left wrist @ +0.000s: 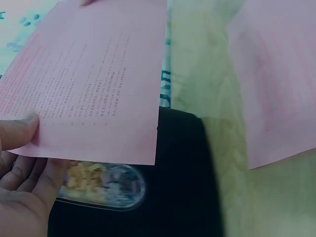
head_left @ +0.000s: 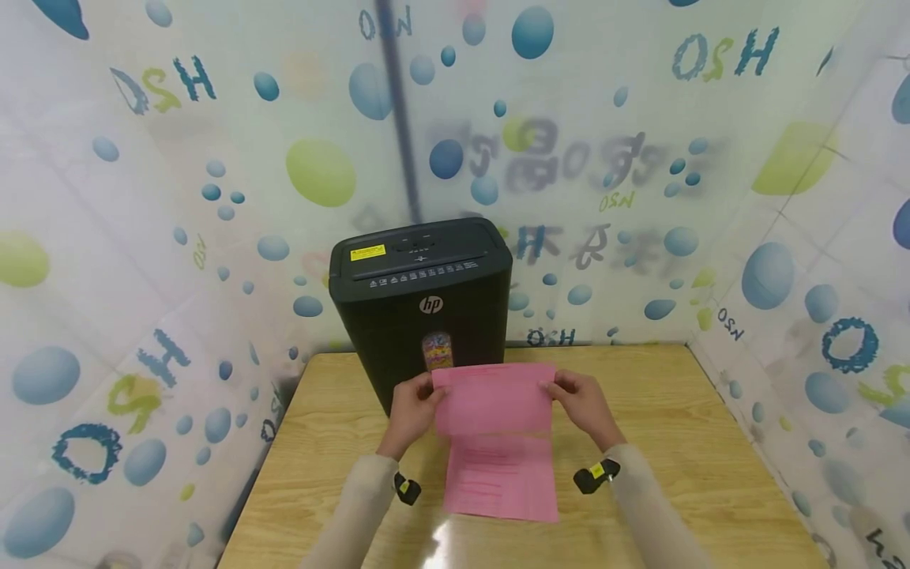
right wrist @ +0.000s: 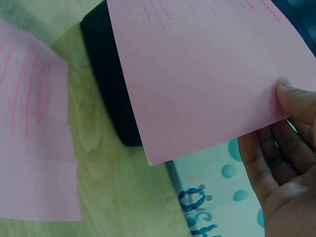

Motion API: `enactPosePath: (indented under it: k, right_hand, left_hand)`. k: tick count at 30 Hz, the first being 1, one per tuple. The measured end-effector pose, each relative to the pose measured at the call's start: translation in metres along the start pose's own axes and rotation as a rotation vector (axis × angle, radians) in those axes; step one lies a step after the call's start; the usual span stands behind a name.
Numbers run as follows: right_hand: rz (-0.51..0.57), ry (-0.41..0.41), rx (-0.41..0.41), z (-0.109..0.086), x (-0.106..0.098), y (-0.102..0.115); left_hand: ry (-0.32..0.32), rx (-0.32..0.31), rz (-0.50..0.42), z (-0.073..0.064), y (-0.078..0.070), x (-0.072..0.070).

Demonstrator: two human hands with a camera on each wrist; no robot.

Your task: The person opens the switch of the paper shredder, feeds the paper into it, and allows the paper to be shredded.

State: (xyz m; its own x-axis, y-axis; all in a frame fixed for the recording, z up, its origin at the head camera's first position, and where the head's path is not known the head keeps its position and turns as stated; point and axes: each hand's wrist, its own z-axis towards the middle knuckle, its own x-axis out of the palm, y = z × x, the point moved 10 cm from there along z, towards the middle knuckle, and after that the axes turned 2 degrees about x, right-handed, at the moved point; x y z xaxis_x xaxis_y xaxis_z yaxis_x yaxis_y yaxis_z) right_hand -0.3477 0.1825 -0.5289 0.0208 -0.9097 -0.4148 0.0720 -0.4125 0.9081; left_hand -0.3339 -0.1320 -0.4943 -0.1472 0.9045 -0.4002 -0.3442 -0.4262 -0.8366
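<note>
Between both hands a pink printed sheet of paper (head_left: 494, 401) is held up in front of the shredder. My left hand (head_left: 414, 407) pinches its left edge, thumb on the printed face and fingers behind, as the left wrist view shows. At the opposite edge my right hand (head_left: 581, 401) pinches it the same way, the thumb (right wrist: 295, 101) on top. A second pink sheet (head_left: 501, 482) with printed lines lies on the table below, partly covered by the held one in the head view. Behind the held paper stands a black HP paper shredder (head_left: 419, 284).
The shredder's front window (head_left: 437, 350) shows colourful scraps. A yellow label (head_left: 367, 253) sits on its top, near the feed slot. The wooden table (head_left: 640, 411) meets patterned curtain walls (head_left: 604, 197) at the back and sides.
</note>
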Motion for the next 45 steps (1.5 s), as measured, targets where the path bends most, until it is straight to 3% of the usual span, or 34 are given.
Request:
enactPosePath:
  k: [9, 19, 38, 45]
  right_hand:
    - [0.004, -0.01, -0.02, 0.012, -0.008, 0.025]
    - [0.024, -0.019, -0.131, 0.029, -0.022, 0.07]
    - [0.033, -0.009, -0.258, 0.049, -0.051, 0.164]
    - [0.053, -0.016, -0.239, 0.056, -0.059, 0.191]
  left_hand:
    - [-0.033, 0.081, 0.04, 0.019, -0.029, -0.018]
    - [-0.068, 0.126, 0.093, 0.037, -0.059, -0.039]
    - [-0.135, 0.32, 0.1, 0.067, -0.144, -0.09]
    - [-0.151, 0.371, 0.109, 0.079, -0.169, -0.107]
